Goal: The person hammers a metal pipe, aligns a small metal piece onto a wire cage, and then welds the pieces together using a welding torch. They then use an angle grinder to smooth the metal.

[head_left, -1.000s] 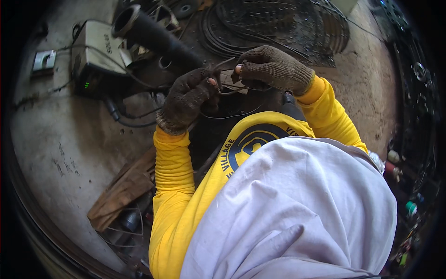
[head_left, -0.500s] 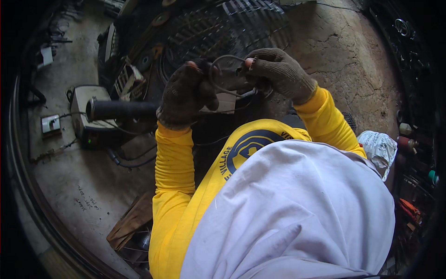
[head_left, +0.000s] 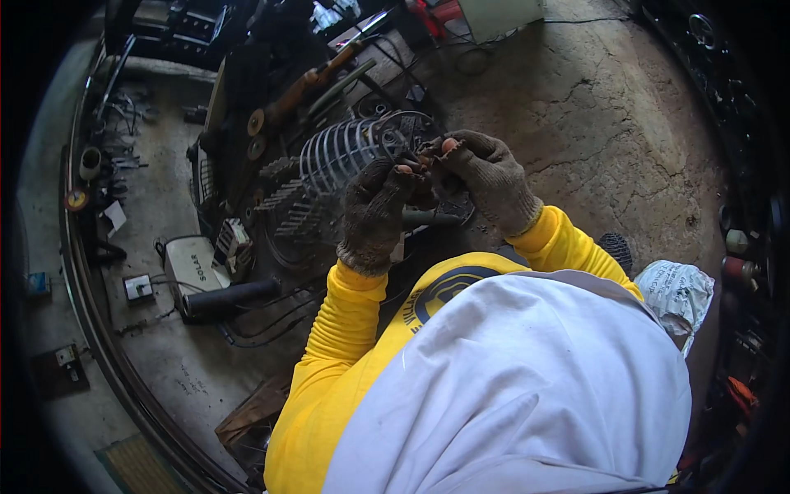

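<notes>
My left hand (head_left: 372, 210), in a worn brown knit glove with bare fingertips, is closed in a pinch. My right hand (head_left: 492, 177), gloved the same way, pinches opposite it, the two sets of fingertips nearly meeting. Between them runs a thin dark cable (head_left: 409, 113), its loop arching up over the fingertips. What else the fingers hold is too small and dark to make out. Just beyond my left hand lies a ribbed metal frame (head_left: 339, 152) of curved bars, with a toothed, slatted metal part (head_left: 296, 210) beside it.
At left, a pale box-shaped device (head_left: 193, 262) stands behind a dark tube (head_left: 232, 300), near a white wall switch or socket (head_left: 138, 286). Wooden-handled tools (head_left: 300, 92) lie at the back. A white plastic bag (head_left: 676, 296) sits at right on the cracked floor (head_left: 609, 123).
My hands have drawn closer together, the left one moving right. The cable loop that hung between them now rises above the fingertips. The view has shifted, showing more of the far side.
</notes>
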`<move>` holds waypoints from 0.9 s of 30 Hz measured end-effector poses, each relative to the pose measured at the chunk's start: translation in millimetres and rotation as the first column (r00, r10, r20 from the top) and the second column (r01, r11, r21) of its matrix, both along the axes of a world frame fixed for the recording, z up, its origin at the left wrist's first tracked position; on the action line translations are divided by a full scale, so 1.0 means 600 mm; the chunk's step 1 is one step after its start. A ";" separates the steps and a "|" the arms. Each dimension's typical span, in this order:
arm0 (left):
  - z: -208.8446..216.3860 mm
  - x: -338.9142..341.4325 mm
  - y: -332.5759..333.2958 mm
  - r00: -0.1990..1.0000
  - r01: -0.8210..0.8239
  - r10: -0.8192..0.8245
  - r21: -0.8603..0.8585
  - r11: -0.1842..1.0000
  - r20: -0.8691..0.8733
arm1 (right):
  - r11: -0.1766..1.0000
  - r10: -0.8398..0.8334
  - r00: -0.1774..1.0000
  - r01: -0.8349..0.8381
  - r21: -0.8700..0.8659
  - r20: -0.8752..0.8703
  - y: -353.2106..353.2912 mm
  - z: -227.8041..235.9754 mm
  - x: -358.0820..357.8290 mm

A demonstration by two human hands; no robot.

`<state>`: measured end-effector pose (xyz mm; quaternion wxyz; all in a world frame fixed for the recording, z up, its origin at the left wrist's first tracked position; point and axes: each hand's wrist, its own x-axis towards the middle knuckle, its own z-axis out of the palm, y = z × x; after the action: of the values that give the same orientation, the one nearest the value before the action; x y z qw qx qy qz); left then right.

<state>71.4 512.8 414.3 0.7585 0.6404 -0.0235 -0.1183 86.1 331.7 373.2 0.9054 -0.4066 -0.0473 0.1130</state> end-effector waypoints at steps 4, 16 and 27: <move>-0.007 0.044 -0.057 0.986 0.057 -0.089 -0.222 0.973 -0.140 | 0.998 -0.007 0.999 0.005 0.056 0.043 -0.089 -0.024 0.019; -0.024 0.126 -0.189 0.908 0.315 -0.377 -0.295 0.902 -0.181 | 0.971 -0.124 0.992 0.115 -0.210 -0.031 -0.250 0.009 0.047; -0.077 0.266 -0.232 0.954 0.166 -0.276 -0.554 0.816 -0.120 | 0.939 -0.202 0.979 0.193 -0.285 -0.003 -0.293 -0.004 0.180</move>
<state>230.7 373.6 368.1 0.8868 0.3802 -0.0558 -0.2568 194.1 156.0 370.7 0.8452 -0.5328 0.0247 0.0337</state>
